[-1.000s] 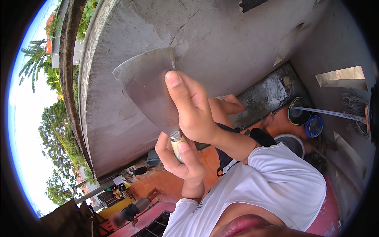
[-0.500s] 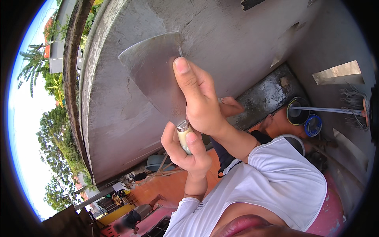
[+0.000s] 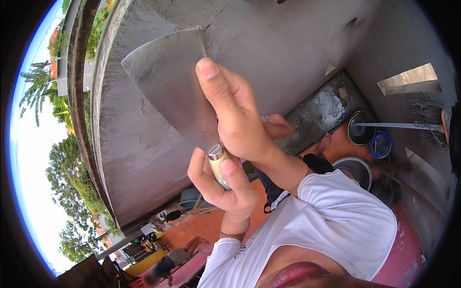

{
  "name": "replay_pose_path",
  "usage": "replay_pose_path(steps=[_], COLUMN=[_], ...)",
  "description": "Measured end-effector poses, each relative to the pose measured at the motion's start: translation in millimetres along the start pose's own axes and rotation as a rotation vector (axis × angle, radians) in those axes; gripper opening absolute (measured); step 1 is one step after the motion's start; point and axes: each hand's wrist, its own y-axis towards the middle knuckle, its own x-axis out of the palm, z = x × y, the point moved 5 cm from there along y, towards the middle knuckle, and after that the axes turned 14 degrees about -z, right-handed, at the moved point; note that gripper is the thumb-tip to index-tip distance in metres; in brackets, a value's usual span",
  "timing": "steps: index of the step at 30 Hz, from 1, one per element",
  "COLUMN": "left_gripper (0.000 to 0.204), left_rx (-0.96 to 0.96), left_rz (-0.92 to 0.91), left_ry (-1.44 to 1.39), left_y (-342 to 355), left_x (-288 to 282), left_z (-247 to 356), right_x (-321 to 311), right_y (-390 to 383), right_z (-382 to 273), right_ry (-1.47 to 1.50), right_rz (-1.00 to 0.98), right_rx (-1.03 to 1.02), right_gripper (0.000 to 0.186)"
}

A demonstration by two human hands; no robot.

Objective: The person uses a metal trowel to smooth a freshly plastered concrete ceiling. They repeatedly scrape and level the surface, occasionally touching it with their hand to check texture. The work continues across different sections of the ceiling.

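Note:
A putty knife (image 3: pixel 168 79) with a broad, fan-shaped metal blade is held up in front of the grey wall. Its short pale handle (image 3: pixel 219 172) has a shiny metal collar. My left hand (image 3: pixel 223 185) wraps its fingers round that handle. Along the right edge of the blade, my right hand (image 3: pixel 235 108) is closed, its thumb pressed on the metal near the upper corner. The fingers of the right hand are mostly hidden behind the blade and palm. Smudges and scratches mark the steel.
Behind the knife rises a rough grey plastered wall (image 3: pixel 269 53). To the right stand a black bucket (image 3: pixel 361 128), a blue-rimmed pail (image 3: pixel 381 145) and a mop (image 3: pixel 432 126). A round basin (image 3: pixel 353 168) sits nearer. Another person (image 3: pixel 161 271) is low at the lower left.
Both hands and the putty knife have shifted a little up and left in the picture. The grip on handle and blade looks the same.

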Motion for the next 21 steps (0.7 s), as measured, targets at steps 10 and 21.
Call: replay_pose_path(steps=[10,21], left_gripper=[0.045,0.042], left_rx=[-0.013,-0.003], left_rz=[-0.019,-0.048], left_ry=[0.014,0.049], left_y=[7,14], left_x=[2,-3], left_z=[9,19], right_x=[0,3], right_y=[7,5], right_z=[-10,-12], right_ry=[0.030,0.067], right_rz=[0.022,0.050], right_rx=[-0.030,-0.030], right_gripper=[0.048,0.046])
